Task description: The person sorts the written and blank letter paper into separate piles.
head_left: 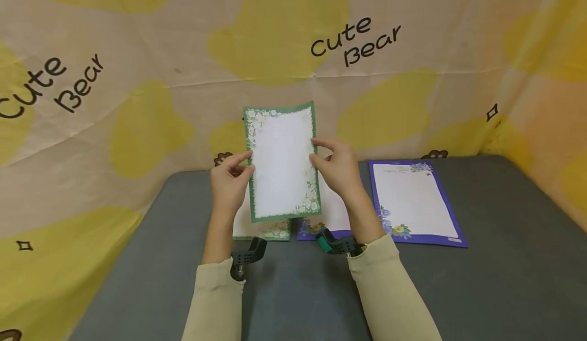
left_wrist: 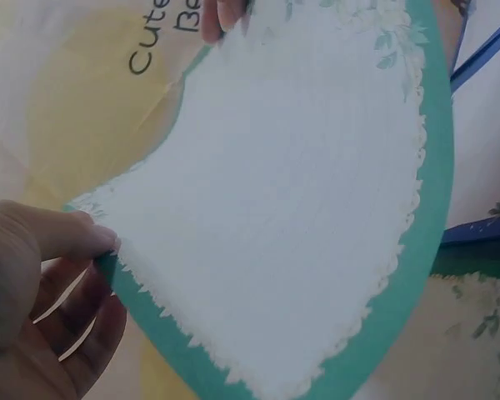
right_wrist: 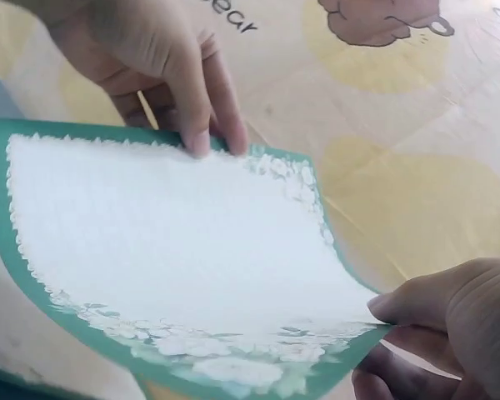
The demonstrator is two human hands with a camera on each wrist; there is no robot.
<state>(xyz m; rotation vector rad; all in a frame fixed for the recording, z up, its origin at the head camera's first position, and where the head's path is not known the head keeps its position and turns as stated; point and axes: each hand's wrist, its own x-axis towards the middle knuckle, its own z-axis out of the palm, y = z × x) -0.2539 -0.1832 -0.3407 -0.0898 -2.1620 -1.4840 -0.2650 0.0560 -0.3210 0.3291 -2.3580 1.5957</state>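
Observation:
A green-bordered sheet with white flowers (head_left: pixel 282 162) is held up above the table, its printed side showing. My left hand (head_left: pixel 231 183) pinches its left edge between thumb and fingers, and my right hand (head_left: pixel 337 167) pinches the right edge a little higher. Seen from the left wrist, the sheet (left_wrist: pixel 275 183) bends between both hands, with the left hand (left_wrist: pixel 42 292) at its edge. In the right wrist view the sheet (right_wrist: pixel 175 242) also curves, the right hand (right_wrist: pixel 450 333) gripping one side.
On the grey table (head_left: pixel 302 290), a purple-bordered sheet (head_left: pixel 412 198) lies at the right. Another purple-bordered sheet (head_left: pixel 337 213) and a green-bordered one (head_left: pixel 270 231) lie partly hidden behind the raised sheet. A patterned cloth (head_left: pixel 284 35) hangs behind.

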